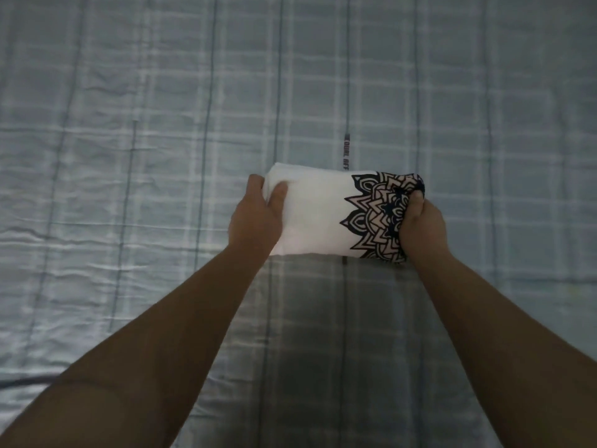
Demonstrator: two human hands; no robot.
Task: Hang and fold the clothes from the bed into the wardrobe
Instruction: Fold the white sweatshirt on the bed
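The folded garment (316, 218) was seen to be plain white over most of its surface. A mandala print (371, 218), drawn in black outline and filled with pale pinkish beige, was borne at its right end. The bed cover (129, 124) was coloured pale grey-blue and checked with broad whitish bands and thin dark blue lines. Small dark lettering (345, 156) was printed along one dark line.

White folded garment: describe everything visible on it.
The folded white garment is a compact, soft cloth bundle, lying crosswise over the plaid bedspread; whether it rests on it or is lifted is unclear. A black and pinkish mandala print covers its right end. The left hand grips the plain left end, thumb on top; the right hand grips the printed end, bunching it.
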